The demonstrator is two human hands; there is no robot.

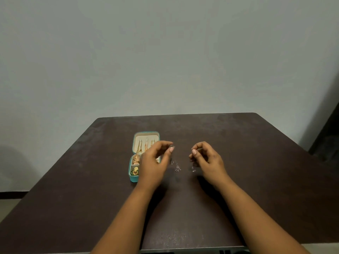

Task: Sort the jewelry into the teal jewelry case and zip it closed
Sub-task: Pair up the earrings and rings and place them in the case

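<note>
The teal jewelry case (133, 177) lies open on the dark table (256, 162), left of centre. Gold chains (141, 146) hang in its raised lid, and gold earrings (136, 159) fill the tray compartments. My left hand (156, 162) hovers over the case's right side, its fingertips pinched on one end of a thin silver beaded chain (176, 165). My right hand (207, 158) pinches the chain's other end. The chain sags between both hands just above the table; it is faint and blurred. My left hand hides part of the tray.
A plain grey wall stands behind the table's far edge. A dark vertical strip (328, 136), perhaps a door, is at the far right. The near table edge (192, 249) runs along the bottom of the view.
</note>
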